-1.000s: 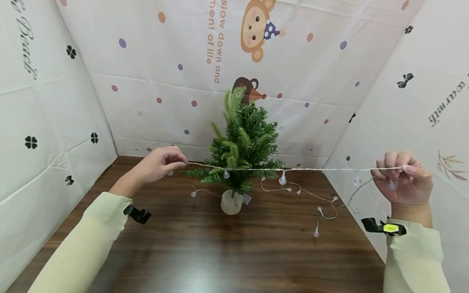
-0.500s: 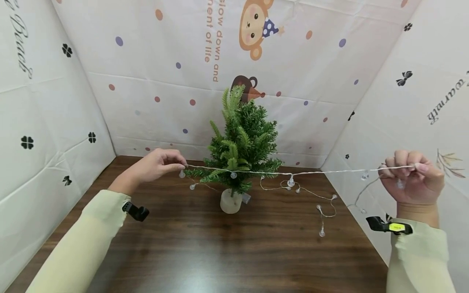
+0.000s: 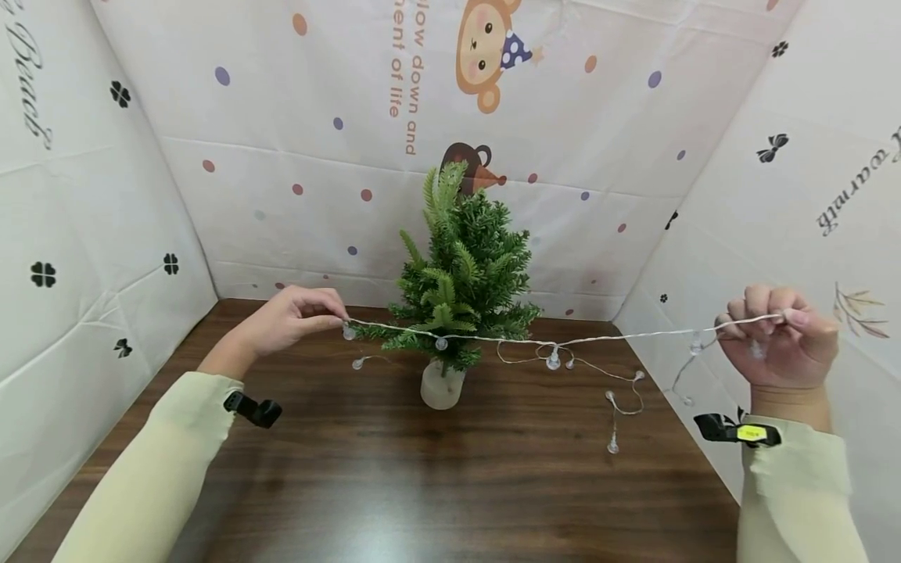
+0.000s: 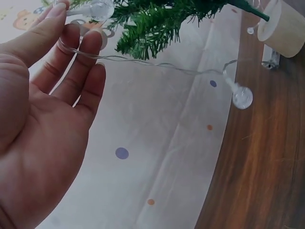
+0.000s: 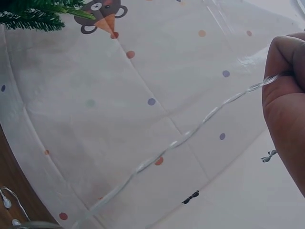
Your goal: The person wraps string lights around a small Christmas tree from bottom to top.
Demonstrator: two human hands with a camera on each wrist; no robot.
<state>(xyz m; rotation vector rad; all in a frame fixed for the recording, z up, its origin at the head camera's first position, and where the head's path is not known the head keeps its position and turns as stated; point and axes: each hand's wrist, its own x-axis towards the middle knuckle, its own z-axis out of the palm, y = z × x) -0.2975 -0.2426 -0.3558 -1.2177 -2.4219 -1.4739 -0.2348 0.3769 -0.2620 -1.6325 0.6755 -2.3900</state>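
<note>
A string of clear bulb lights [image 3: 553,360] stretches between both hands in front of a small green Christmas tree [image 3: 479,262], with a slight dip in the middle. My left hand [image 3: 285,322] pinches its wire between thumb and fingertips, left of the lower branches. In the left wrist view, one bulb [image 4: 101,9] sits right at those fingertips, and a further bulb [image 4: 242,97] dangles on wire running behind the fingers. My right hand [image 3: 780,340], raised on the right, pinches the other end of the span. The right wrist view shows the twisted wire [image 5: 174,144] leading into its curled fingers.
The tree stands on a pale round base [image 3: 442,385] on the dark wooden table [image 3: 394,485]. More of the string, with several bulbs, trails to a low bulb [image 3: 613,446] on the right. A small clear box [image 4: 270,57] lies beside the base. Printed cloth [image 3: 281,102] surrounds the table.
The span between the hands has gone from nearly straight to sagging a little in the middle. My right hand moved slightly right, then back left; both hands keep their pinch.
</note>
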